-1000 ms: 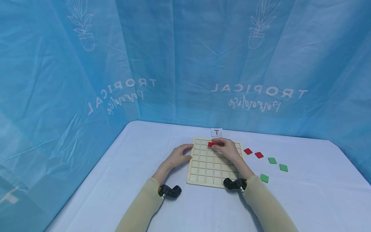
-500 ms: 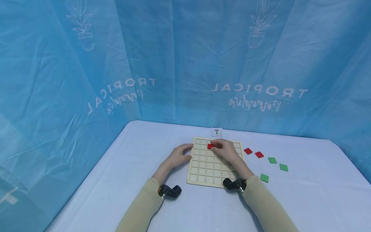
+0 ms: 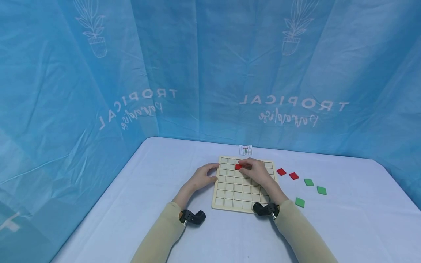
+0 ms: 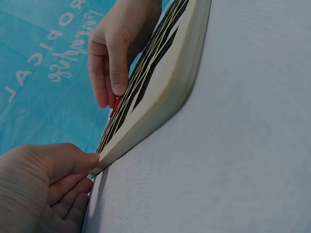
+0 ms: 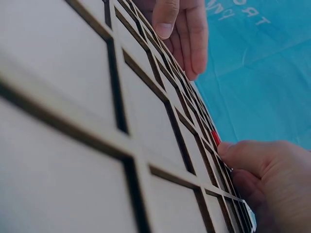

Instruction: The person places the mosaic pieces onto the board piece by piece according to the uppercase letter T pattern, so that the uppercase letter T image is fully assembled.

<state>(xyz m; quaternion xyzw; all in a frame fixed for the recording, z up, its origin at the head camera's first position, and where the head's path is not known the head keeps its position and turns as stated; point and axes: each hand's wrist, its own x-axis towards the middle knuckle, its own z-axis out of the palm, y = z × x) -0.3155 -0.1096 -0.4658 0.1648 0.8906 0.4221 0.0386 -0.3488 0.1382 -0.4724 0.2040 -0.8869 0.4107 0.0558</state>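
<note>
Red tile [image 3: 238, 167] on a pale grid board [image 3: 229, 195], right of centre in the frame's lower half, pinched by the right hand [image 3: 257, 172]; the left hand [image 3: 200, 177], fingers loosely extended, touches the board's left edge

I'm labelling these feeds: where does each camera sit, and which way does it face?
Head: on the head, facing forward and down at the grid board; left hand, right hand and sleeves show.
Left wrist: on that wrist, facing the board edge-on; both hands show.
Right wrist: on that wrist, facing low across the board; both hands show.
Both wrist views share the red tile.
</note>
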